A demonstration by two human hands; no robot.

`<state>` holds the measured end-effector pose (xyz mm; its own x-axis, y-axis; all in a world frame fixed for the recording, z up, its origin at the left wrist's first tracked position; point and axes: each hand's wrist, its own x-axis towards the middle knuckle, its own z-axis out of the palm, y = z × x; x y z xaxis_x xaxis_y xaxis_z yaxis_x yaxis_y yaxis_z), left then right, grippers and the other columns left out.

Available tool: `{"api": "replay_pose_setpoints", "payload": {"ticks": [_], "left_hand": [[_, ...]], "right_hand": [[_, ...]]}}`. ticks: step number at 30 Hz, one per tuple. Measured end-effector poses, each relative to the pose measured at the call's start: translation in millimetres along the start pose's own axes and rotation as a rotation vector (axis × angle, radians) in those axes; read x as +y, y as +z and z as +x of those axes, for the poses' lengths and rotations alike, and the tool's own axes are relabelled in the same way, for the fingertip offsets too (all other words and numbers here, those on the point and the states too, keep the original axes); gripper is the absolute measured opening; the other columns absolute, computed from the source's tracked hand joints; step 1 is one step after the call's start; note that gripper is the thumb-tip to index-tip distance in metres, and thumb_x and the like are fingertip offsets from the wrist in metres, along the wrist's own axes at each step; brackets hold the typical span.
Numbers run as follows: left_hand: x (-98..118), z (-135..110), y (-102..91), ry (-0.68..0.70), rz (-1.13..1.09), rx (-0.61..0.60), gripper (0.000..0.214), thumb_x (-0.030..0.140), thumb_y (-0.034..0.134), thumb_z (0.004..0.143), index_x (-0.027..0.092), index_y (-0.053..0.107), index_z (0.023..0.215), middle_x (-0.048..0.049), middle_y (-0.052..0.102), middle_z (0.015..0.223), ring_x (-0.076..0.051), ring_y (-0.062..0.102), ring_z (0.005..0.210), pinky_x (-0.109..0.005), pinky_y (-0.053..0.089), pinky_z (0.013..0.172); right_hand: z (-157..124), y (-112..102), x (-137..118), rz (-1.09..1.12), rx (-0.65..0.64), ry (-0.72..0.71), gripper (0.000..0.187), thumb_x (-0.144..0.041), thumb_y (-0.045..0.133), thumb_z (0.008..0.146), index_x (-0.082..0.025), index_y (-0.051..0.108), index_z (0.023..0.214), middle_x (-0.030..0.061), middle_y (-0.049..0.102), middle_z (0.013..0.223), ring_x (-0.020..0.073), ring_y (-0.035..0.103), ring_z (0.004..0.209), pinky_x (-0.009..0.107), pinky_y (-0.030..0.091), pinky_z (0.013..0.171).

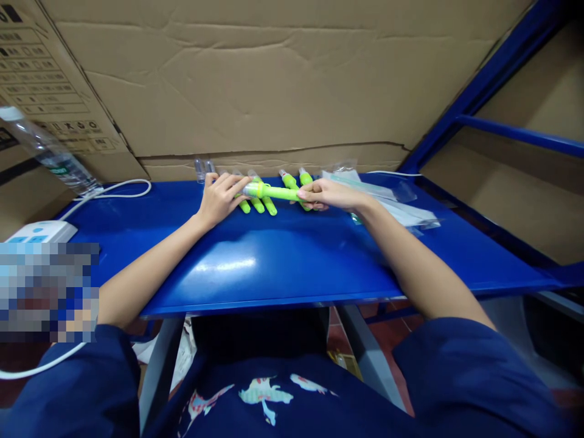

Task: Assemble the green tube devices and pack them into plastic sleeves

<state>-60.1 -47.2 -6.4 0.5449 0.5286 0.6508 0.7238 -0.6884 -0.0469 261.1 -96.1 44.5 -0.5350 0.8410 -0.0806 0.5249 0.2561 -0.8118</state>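
Note:
Across the middle of the blue table, both hands hold a neon-green stick with a clear end (pixel 279 193) level. My left hand (pixel 219 198) has its fingers closed around the clear end. My right hand (pixel 327 193) pinches the other, green end between thumb and fingers. Behind and below the held stick lie several similar green sticks (pixel 272 207), partly hidden by it and by the hands. Two more green sticks with clear tips (pixel 288 179) lie beside my right hand. Small clear caps (pixel 199 170) stand at the back, behind my left hand.
Clear plastic sleeves (pixel 392 198) are piled right of my right hand. On the left are a water bottle (pixel 55 155), a white power strip (pixel 43 231) and a white cable (pixel 132 182). A cardboard wall (pixel 255 85) closes the back, and a blue frame bar (pixel 520 135) runs at right.

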Motion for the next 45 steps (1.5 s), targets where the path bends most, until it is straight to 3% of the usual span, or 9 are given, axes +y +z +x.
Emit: {"api": "replay_pose_setpoints", "payload": {"ticks": [5,10,15,19,24,28,32,39,45], "left_hand": [[0,6,-4.0,-0.068,-0.045,0.037,0.059,0.05,0.066,0.097,0.033,0.056,0.152,-0.0142,0.058,0.154,-0.034,0.055,0.14,-0.051,0.031,0.116],[-26,4,2.8,-0.404,-0.092,0.106,0.067,0.051,0.057,0.099,0.024,0.042,0.159,-0.0212,0.046,0.16,-0.04,0.04,0.151,-0.056,0.034,0.119],[-62,-3,9.7,-0.667,-0.099,-0.004,0.065,0.033,0.061,0.091,0.027,0.046,0.154,-0.0225,0.048,0.153,-0.045,0.039,0.15,-0.069,0.031,0.119],[-78,-2,12.3,-0.675,-0.12,-0.064,0.071,0.025,0.061,0.086,0.024,0.046,0.155,-0.0233,0.052,0.147,-0.045,0.046,0.145,-0.07,0.034,0.118],[-88,9,11.9,-0.627,-0.148,-0.067,0.078,0.021,0.058,0.086,0.026,0.041,0.161,-0.0205,0.057,0.142,-0.044,0.056,0.136,-0.066,0.042,0.116],[-88,16,10.8,-0.628,-0.12,-0.116,0.073,0.016,0.049,0.089,0.023,0.044,0.161,-0.0214,0.055,0.145,-0.042,0.058,0.136,-0.064,0.043,0.116],[-82,18,12.1,-0.644,-0.091,-0.119,0.07,0.015,0.046,0.09,0.02,0.047,0.159,-0.0204,0.053,0.153,-0.039,0.054,0.142,-0.058,0.042,0.12],[-68,22,2.3,-0.602,-0.022,-0.154,0.056,0.022,0.049,0.093,0.018,0.052,0.149,-0.0188,0.068,0.137,-0.037,0.066,0.127,-0.054,0.052,0.109],[-55,20,-11.6,-0.571,0.027,-0.216,0.05,0.028,0.048,0.096,0.018,0.056,0.144,-0.0181,0.073,0.124,-0.037,0.071,0.116,-0.051,0.055,0.101]], "right_hand": [[-3,-5,-2,0.045,-0.222,-0.046,0.058,-0.069,0.066,0.092,-0.012,0.069,0.103,0.0038,0.065,0.074,0.0065,0.039,0.051,0.024,0.028,0.048],[0,-9,5,0.146,-0.115,-0.006,0.051,-0.063,0.067,0.094,-0.013,0.065,0.105,0.0056,0.067,0.08,0.006,0.039,0.049,0.024,0.028,0.044],[9,4,14,0.066,-0.029,0.086,0.046,-0.063,0.058,0.098,-0.018,0.062,0.093,0.0093,0.072,0.08,0.0082,0.041,0.046,0.025,0.031,0.041],[23,25,24,-0.121,0.056,0.091,0.06,-0.072,0.042,0.101,-0.02,0.062,0.079,0.0068,0.066,0.063,0.0112,0.044,0.043,0.029,0.041,0.044],[31,46,23,-0.465,0.235,0.07,0.079,-0.07,0.026,0.106,-0.019,0.066,0.06,0.0077,0.057,0.053,0.0182,0.061,0.052,0.04,0.059,0.077],[38,59,18,-0.643,0.394,0.134,0.068,-0.065,0.037,0.107,-0.014,0.077,0.087,0.013,0.069,0.073,0.0282,0.074,0.077,0.045,0.058,0.086],[39,66,10,-0.719,0.415,0.214,0.056,-0.055,0.038,0.109,-0.014,0.076,0.106,0.0172,0.074,0.095,0.0354,0.075,0.102,0.047,0.057,0.09],[24,47,0,-0.785,0.548,0.284,0.044,-0.037,0.033,0.108,-0.014,0.066,0.126,0.0218,0.074,0.119,0.0417,0.071,0.117,0.053,0.055,0.096],[25,45,7,-0.788,0.516,0.313,0.043,-0.027,0.035,0.103,-0.009,0.059,0.133,0.0258,0.065,0.137,0.0429,0.066,0.124,0.054,0.052,0.101]]}}
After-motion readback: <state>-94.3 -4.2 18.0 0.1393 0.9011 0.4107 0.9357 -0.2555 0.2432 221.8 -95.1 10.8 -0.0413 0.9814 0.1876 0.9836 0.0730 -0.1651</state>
